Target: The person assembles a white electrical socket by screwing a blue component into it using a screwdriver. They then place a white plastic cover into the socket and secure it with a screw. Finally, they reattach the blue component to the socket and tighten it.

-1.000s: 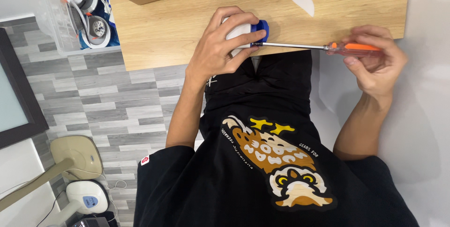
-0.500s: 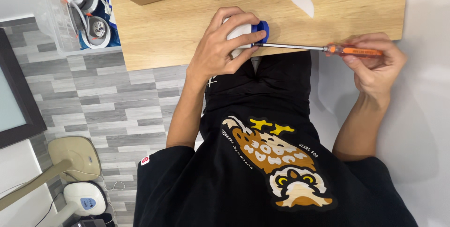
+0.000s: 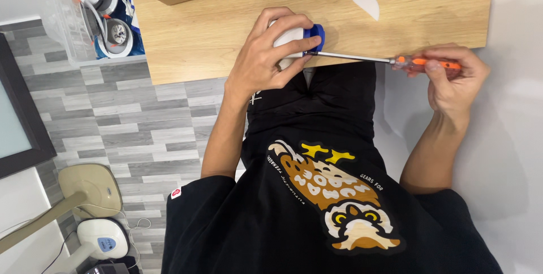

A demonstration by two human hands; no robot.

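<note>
Pale wooden bench (image 3: 226, 30) carries a small white round device with a blue rim (image 3: 297, 39), which the left hand (image 3: 266, 59) clenches at the near edge to steady it. Right hand (image 3: 452, 78) grasps an orange-handled screwdriver (image 3: 396, 60), its shaft level so the tip meets the blue rim.

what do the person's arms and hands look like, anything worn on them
Both hands, left and right, are bare: no gloves, rings or watch show. The forearms are uncovered too. Short black sleeves of a black t-shirt end near the elbows, with a small red tag at the left hem.
</note>
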